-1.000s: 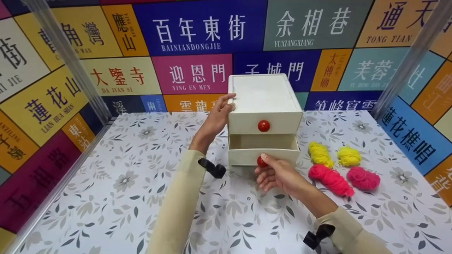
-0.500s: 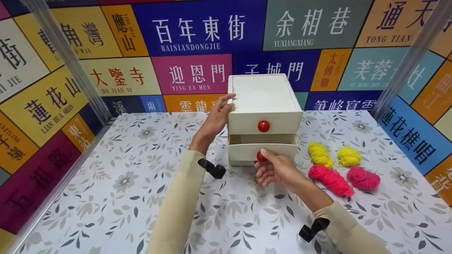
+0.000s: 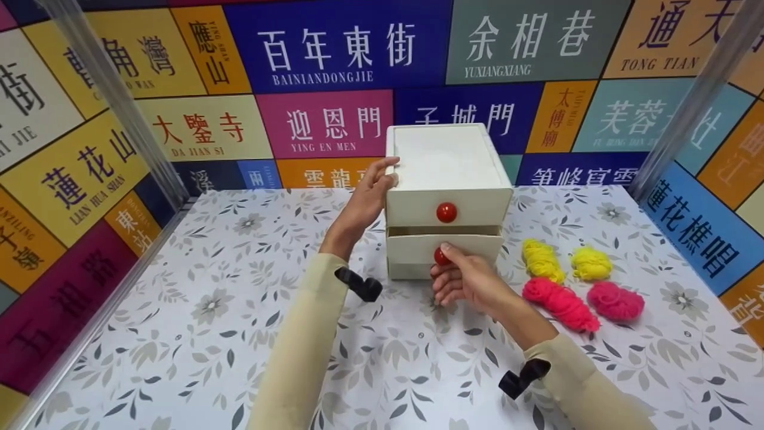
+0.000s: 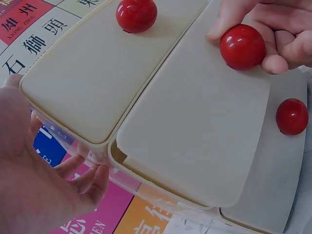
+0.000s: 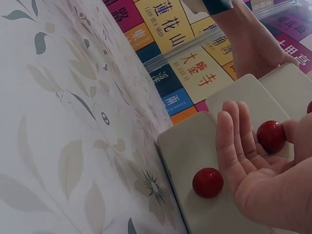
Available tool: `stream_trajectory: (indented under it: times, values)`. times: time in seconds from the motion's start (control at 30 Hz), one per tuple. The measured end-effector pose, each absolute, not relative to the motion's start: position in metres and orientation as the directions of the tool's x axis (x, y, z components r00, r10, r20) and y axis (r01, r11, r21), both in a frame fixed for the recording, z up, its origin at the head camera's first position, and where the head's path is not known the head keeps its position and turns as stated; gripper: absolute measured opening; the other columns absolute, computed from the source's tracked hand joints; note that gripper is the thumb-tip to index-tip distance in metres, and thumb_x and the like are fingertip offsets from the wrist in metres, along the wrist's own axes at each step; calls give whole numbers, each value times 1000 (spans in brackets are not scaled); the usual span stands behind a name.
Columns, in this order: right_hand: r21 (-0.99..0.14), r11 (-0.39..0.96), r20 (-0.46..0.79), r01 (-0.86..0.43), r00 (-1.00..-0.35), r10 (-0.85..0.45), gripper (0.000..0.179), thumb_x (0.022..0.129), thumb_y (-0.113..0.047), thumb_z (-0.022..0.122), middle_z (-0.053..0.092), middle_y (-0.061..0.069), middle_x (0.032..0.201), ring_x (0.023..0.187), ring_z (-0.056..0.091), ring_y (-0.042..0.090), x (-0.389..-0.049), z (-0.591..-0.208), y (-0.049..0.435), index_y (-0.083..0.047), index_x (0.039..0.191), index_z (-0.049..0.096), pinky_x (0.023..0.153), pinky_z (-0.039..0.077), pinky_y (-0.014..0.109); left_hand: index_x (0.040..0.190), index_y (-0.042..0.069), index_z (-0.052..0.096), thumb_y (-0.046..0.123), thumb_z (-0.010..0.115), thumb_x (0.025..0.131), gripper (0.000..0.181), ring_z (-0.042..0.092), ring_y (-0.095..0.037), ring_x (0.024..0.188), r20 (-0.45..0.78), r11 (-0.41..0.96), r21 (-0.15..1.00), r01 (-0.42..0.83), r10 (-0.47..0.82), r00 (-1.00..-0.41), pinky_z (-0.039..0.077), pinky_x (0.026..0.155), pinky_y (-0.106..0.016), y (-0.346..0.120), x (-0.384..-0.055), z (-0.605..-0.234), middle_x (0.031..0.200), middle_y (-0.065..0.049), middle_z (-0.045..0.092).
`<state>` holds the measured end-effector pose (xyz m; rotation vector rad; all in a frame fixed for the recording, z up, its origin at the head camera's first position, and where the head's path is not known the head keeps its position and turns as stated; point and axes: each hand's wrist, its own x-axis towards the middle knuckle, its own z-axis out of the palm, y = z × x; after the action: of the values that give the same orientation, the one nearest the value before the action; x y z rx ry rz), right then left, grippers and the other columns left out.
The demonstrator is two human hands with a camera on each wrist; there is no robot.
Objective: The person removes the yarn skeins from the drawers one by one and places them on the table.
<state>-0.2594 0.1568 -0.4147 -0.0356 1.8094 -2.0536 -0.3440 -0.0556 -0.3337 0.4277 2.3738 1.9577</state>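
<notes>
A small white drawer cabinet (image 3: pixel 441 158) stands toward the back of the table, with round red knobs on its drawer fronts. Its middle drawer (image 3: pixel 409 248) sticks out slightly, leaving a narrow gap beneath the top drawer (image 3: pixel 412 209). My right hand (image 3: pixel 474 278) pinches the middle drawer's knob (image 4: pixel 242 47) between thumb and index finger, the other fingers below it. The bottom drawer's knob (image 5: pixel 208 183) shows in the right wrist view, untouched. My left hand (image 3: pixel 361 206) rests against the cabinet's left side, a finger over the top edge; its other fingers touch the transparent side wall (image 4: pixel 131 181).
Right of the cabinet lie two yellow yarn bundles (image 3: pixel 542 260) and two pink yarn bundles (image 3: pixel 561 304). A floral cloth (image 3: pixel 209 304) covers the table. A wall of coloured sign panels (image 3: pixel 334 48) stands behind, with clear posts (image 3: pixel 695 101) at the corners.
The middle drawer has slid back into the cabinet, narrowing its opening. My right hand has moved forward with the knob. The left hand keeps its place on the cabinet side.
</notes>
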Motion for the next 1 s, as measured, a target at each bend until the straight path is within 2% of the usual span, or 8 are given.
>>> stream_trajectory:
  times: [0.57, 0.8, 1.0]
  values:
    - [-954, -117, -237, 275, -936, -259, 55, 104, -49, 46, 67, 4, 69, 57, 66, 17, -272, -415, 153, 4, 100, 61, 60, 60, 30, 148, 25, 42, 28, 39, 107, 42, 51, -31, 127, 140, 186, 965, 185, 231, -963, 39, 114, -47, -56, -343, -334, 149, -16, 45]
    - [-950, -143, -240, 279, -941, -240, 53, 104, -48, 45, 67, 4, 68, 55, 67, 17, -274, -415, 153, 3, 102, 60, 58, 59, 29, 149, 22, 41, 25, 40, 106, 44, 53, -31, 127, 154, 158, 968, 197, 247, -957, 41, 113, -46, -56, -344, -334, 152, -16, 43]
    - [-962, -115, -213, 247, -946, -244, 61, 102, -56, 43, 67, 4, 73, 60, 66, 17, -272, -421, 152, 3, 107, 59, 61, 59, 29, 149, 23, 42, 26, 40, 106, 43, 51, -31, 131, 150, 176, 965, 195, 240, -959, 39, 116, -47, -57, -344, -333, 154, -15, 42]
